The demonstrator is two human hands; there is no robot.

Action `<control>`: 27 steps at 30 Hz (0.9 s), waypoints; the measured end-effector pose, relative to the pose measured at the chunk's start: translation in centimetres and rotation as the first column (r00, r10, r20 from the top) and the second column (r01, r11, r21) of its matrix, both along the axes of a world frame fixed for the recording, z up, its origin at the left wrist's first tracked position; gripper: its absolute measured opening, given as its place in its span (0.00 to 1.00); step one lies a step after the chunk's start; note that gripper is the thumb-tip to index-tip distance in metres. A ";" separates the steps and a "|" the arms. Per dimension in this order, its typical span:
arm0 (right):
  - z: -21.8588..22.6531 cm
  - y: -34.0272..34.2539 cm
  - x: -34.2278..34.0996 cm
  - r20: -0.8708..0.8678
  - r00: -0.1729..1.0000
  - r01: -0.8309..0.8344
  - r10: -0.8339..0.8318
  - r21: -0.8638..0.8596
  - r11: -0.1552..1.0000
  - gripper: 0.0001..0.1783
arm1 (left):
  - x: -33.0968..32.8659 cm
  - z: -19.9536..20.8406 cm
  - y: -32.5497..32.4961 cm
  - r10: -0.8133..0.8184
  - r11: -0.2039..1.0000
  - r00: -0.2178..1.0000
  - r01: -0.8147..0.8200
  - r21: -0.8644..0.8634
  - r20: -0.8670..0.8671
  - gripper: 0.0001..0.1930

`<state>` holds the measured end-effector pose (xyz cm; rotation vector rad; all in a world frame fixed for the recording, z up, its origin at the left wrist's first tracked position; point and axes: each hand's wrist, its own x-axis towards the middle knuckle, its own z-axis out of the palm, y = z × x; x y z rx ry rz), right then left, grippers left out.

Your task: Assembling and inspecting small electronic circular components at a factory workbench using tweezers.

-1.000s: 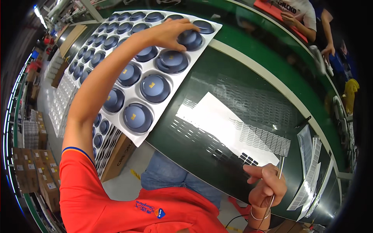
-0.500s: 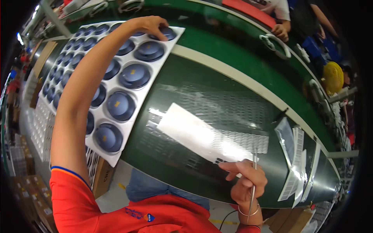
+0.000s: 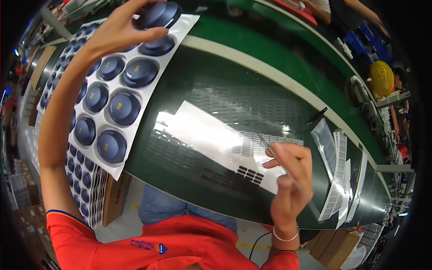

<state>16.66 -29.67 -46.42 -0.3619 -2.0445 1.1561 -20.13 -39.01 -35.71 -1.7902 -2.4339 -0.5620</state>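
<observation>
Glossy dark green table (image 3: 247, 203); places below are taken from the white moulded plastic tray (image 3: 118, 170) at its left end. Table's near edge runs rightward from the tray's near corner, close to the wearer.

Right hand (image 3: 292, 177), well right of the tray: grip closed around a slim metal tool (image 3: 273, 153); whether its ends are parted, cannot tell. Judged: keep that point away from smooth faces.

Between right hand and tray: white backing sheet (image 3: 198, 119) bearing small black oblong pieces (image 3: 249, 175); a low forearm could drag it.

Over the tray's far end: left hand (image 3: 118, 33), grip clamped on a dark blue, round, flat-topped part (image 3: 158, 14), seemingly tilted. Judged best: hold by the rim, level it, clear neighbouring parts.

Easiest lane, judged: dark strip between tray's right edge and sheet. Beyond the tray, pale rail (image 3: 243, 62) then green belt (image 3: 252, 40); rail could catch a low-carried part.
</observation>
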 end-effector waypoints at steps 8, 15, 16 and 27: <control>-0.9 2.0 -1.6 0.024 0.994 -0.056 0.105 -0.722 0.690 0.19 | 15.3 -5.5 -11.5 -0.305 0.951 0.931 0.287 0.115 0.198 0.42; -1.9 2.0 -5.1 0.241 0.957 0.038 0.160 -0.653 0.756 0.11 | 17.7 -12.5 -7.9 -0.417 0.908 0.852 0.383 0.168 0.317 0.40; -2.3 1.9 -5.4 0.253 0.953 0.044 0.165 -0.657 0.753 0.11 | 17.8 -13.1 -7.4 -0.426 0.904 0.844 0.404 0.138 0.324 0.39; -4.1 2.2 -6.1 0.320 0.944 0.168 0.074 -0.663 0.729 0.07 | 17.9 -14.9 -5.9 -0.439 0.893 0.800 0.440 0.099 0.408 0.38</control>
